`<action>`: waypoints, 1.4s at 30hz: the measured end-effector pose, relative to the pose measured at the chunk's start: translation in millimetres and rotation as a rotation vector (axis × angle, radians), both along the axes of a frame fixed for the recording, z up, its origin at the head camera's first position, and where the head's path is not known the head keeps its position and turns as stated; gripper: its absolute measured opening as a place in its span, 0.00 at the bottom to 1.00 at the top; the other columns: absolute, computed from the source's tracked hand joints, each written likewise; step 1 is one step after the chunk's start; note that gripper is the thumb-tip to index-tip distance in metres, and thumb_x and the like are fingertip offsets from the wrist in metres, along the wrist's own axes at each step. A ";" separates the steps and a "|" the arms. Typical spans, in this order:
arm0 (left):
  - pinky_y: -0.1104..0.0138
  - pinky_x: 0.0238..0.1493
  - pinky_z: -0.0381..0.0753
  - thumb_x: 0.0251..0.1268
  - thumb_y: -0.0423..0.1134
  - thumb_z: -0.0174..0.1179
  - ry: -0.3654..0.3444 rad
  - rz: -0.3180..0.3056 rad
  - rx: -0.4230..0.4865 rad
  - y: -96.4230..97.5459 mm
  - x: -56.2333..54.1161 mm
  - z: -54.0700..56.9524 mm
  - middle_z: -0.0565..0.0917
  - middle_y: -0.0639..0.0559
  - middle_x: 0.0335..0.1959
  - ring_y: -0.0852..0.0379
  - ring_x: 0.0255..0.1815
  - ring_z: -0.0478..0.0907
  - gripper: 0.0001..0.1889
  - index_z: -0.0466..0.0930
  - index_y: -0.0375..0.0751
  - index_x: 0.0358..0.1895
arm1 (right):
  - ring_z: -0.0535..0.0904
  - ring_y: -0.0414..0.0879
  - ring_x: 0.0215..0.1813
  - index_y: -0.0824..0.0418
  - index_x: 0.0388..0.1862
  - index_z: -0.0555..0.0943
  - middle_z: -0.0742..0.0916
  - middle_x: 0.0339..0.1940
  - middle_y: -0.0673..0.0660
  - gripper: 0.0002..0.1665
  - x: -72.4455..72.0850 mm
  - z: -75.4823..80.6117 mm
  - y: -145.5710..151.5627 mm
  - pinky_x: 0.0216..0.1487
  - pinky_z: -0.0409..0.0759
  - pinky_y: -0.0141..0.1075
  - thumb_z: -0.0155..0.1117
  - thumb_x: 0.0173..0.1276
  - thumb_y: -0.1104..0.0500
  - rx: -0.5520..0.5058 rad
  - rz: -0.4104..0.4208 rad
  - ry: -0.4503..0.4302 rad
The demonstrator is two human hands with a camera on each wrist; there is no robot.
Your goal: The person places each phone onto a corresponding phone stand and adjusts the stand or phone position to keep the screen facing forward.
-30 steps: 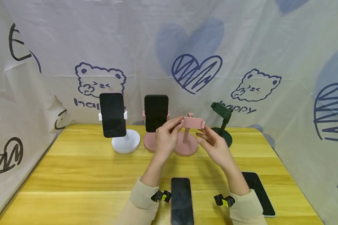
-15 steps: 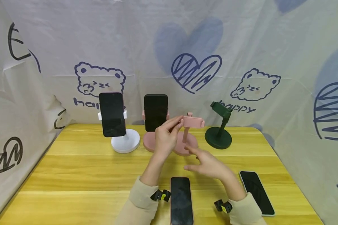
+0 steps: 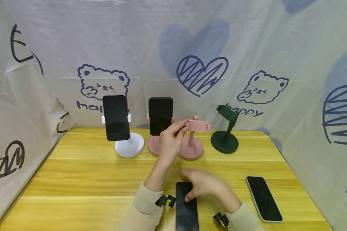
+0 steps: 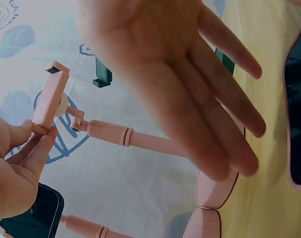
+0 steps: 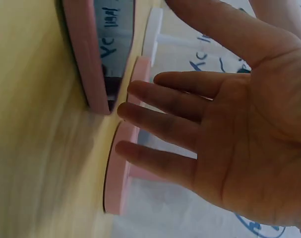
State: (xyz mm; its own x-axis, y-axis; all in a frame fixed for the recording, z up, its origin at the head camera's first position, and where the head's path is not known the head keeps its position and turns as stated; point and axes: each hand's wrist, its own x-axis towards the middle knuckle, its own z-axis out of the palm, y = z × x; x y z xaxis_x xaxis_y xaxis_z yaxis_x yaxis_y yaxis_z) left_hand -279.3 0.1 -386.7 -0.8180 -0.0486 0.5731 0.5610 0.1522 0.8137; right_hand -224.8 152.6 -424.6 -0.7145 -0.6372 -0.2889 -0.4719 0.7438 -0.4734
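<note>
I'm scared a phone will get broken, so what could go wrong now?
The right hand is open above the pink-edged phone and isn't gripping it yet, so the phone might slip when lifted.
The left hand pinches just one end of the pink holder, so a hard tug could tilt its stand.
The other pink stand, with a phone in it, is close by, so a bump might shake it.

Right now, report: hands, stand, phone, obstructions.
Left hand: fingers pinching the empty pink clamp. Right hand: open at the far end of the pink-edged phone, not gripping. Phone flat on the table. Only that hand visible between phone and clamp.
</note>
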 end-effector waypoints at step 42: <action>0.65 0.51 0.88 0.73 0.33 0.64 0.045 0.018 -0.024 -0.7 -0.8 -1.4 0.88 0.44 0.56 0.50 0.53 0.88 0.15 0.87 0.38 0.60 | 0.75 0.42 0.43 0.61 0.58 0.82 0.77 0.46 0.50 0.42 4.8 3.0 1.0 0.48 0.80 0.36 0.92 0.43 0.55 -0.045 0.002 0.028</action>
